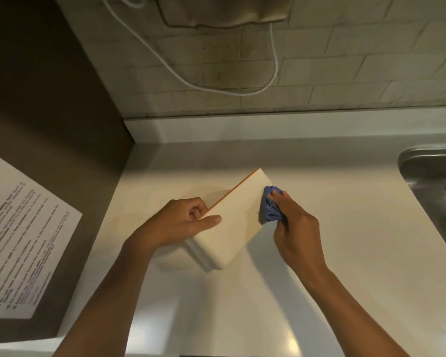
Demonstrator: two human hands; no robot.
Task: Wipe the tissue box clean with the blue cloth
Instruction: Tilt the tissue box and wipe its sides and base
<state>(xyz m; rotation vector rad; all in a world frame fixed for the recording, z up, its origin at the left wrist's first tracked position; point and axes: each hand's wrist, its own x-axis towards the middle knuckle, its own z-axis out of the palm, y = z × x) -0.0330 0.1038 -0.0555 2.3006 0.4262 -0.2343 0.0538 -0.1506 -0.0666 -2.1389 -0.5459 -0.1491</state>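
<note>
Two bare forearms reach up from the lower edge over one pale, glossy desk (242,305). On it, near the middle, sits one cream-white rectangular tissue box with a thin orange edge (232,217), turned diagonally. The left hand (183,220) grips the box's left side, thumb stretched flat across its top face and the other fingers curled down over the orange edge. The right hand (291,222) pinches one crumpled blue cloth (269,208) in curled fingers and presses it against the box's right side. Left of the box, one white printed sheet (23,235) lies on a brown surface; only the word "use" is readable, the rest being blurred. Right of the box is one steel sink (428,163). Beyond the box, one white cable (274,73) loops across a pale brick-tile wall (371,60).
</note>
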